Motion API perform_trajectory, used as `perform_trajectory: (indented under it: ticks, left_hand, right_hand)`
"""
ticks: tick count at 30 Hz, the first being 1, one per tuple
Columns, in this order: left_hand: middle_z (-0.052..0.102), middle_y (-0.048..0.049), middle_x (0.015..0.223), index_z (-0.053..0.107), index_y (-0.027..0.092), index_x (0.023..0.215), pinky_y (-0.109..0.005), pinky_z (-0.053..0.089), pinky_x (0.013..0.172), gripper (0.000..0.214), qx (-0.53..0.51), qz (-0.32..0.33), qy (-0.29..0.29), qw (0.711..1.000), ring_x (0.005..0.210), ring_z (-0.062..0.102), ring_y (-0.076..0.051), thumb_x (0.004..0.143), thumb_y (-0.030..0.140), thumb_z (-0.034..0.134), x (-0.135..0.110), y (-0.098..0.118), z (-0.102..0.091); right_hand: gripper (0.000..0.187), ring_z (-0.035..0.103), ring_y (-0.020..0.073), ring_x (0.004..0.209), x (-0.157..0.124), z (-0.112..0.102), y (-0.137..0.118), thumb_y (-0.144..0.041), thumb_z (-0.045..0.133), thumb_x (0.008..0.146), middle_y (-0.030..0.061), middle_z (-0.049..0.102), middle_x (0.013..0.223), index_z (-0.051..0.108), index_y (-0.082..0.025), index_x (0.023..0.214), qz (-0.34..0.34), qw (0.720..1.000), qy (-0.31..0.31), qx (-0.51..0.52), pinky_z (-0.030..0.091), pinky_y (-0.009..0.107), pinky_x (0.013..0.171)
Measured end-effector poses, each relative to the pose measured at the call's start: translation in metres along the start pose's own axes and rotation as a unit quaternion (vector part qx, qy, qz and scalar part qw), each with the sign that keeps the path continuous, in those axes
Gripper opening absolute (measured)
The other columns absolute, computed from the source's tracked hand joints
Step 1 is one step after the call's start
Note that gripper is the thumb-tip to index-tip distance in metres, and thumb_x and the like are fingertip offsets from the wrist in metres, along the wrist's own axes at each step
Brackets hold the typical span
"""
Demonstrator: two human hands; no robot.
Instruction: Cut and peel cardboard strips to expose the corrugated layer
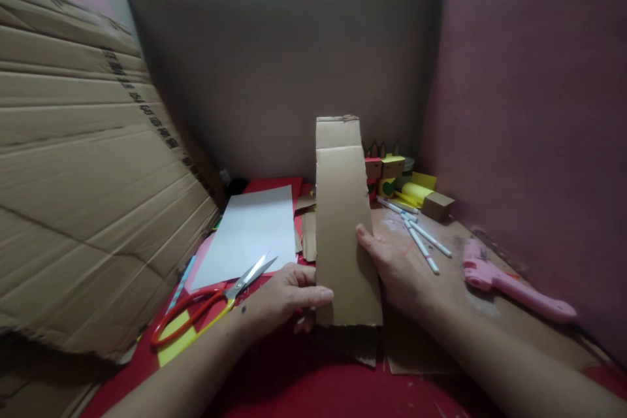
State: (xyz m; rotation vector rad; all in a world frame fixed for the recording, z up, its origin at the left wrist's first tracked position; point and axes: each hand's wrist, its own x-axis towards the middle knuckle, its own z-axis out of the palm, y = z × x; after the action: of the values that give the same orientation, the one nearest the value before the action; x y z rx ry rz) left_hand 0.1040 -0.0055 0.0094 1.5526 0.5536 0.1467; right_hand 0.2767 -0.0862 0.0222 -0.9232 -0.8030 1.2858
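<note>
A tall strip of brown cardboard (343,222) stands upright in the middle, its top flap creased. My left hand (284,297) pinches its lower left edge, thumb across the front. My right hand (396,268) grips the right edge from behind, thumb on the front face. Both hands hold the strip above the red work surface (294,379).
Red and yellow handled scissors (215,304) lie left beside a white sheet (249,232). Markers (421,238) and a pink glue gun (509,284) lie right. Small cardboard figures (392,173) stand at the back. A big cardboard panel (93,176) leans at the left.
</note>
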Motion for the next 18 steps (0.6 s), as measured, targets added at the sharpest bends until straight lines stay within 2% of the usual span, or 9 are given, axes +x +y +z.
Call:
perform_trajectory:
  ticks: [4, 6, 11, 13, 15, 18]
  left_hand:
    - [0.053, 0.0023, 0.049, 0.063, 0.013, 0.068, -0.017, 0.030, 0.039, 0.020, 0.053, -0.022, -0.041, 0.998, 0.039, 0.044, -0.005, 0.072, 0.033, 0.064, 0.000, 0.000, 0.002]
    - [0.053, 0.0016, 0.049, 0.063, 0.012, 0.067, -0.017, 0.029, 0.040, 0.022, 0.058, -0.010, -0.045, 0.997, 0.040, 0.042, -0.005, 0.073, 0.034, 0.063, 0.000, 0.000, 0.002]
    - [0.054, 0.0003, 0.059, 0.062, 0.012, 0.076, -0.018, 0.029, 0.040, 0.026, 0.001, 0.084, 0.090, 0.992, 0.042, 0.040, -0.005, 0.077, 0.038, 0.060, 0.002, -0.003, -0.003]
    - [0.054, 0.0006, 0.058, 0.061, 0.012, 0.074, -0.018, 0.028, 0.040, 0.026, -0.009, 0.096, 0.111, 0.989, 0.042, 0.039, -0.004, 0.077, 0.038, 0.060, 0.003, -0.003, -0.004]
    - [0.051, 0.0015, 0.055, 0.061, 0.011, 0.072, -0.017, 0.028, 0.039, 0.026, -0.009, 0.088, 0.100, 0.991, 0.042, 0.039, -0.005, 0.076, 0.037, 0.061, 0.003, -0.003, -0.002]
    - [0.050, 0.0023, 0.052, 0.062, 0.011, 0.072, -0.017, 0.026, 0.037, 0.025, -0.011, 0.063, 0.062, 0.996, 0.040, 0.037, -0.005, 0.073, 0.036, 0.064, 0.002, -0.002, 0.001]
  right_hand:
    - [0.041, 0.065, 0.0273, 0.080, -0.003, 0.002, -0.007, -0.053, 0.044, 0.082, 0.0051, 0.071, 0.075, 0.065, -0.023, 0.100, -0.017, 0.999, 0.035, 0.008, 0.051, 0.039, 0.068]
    - [0.040, 0.065, 0.0276, 0.080, -0.003, 0.001, -0.006, -0.054, 0.044, 0.082, 0.0048, 0.071, 0.075, 0.065, -0.024, 0.099, -0.002, 1.000, 0.016, 0.005, 0.051, 0.040, 0.069]
    - [0.046, 0.067, 0.0252, 0.073, -0.003, 0.001, 0.008, -0.054, 0.045, 0.082, 0.0065, 0.071, 0.080, 0.062, -0.020, 0.108, 0.045, 0.998, -0.052, -0.010, 0.051, 0.039, 0.065]
    - [0.046, 0.067, 0.0235, 0.071, -0.003, 0.002, 0.009, -0.054, 0.043, 0.083, 0.0065, 0.071, 0.082, 0.062, -0.020, 0.108, 0.050, 0.996, -0.064, -0.023, 0.051, 0.038, 0.063]
    - [0.047, 0.066, 0.0223, 0.068, -0.004, 0.003, 0.006, -0.055, 0.041, 0.083, 0.0060, 0.071, 0.082, 0.064, -0.020, 0.104, 0.031, 0.997, -0.041, -0.050, 0.052, 0.036, 0.062]
    - [0.045, 0.065, 0.0225, 0.068, -0.005, 0.004, -0.004, -0.056, 0.045, 0.081, 0.0052, 0.071, 0.081, 0.067, -0.020, 0.096, -0.031, 0.992, 0.058, -0.107, 0.052, 0.035, 0.062]
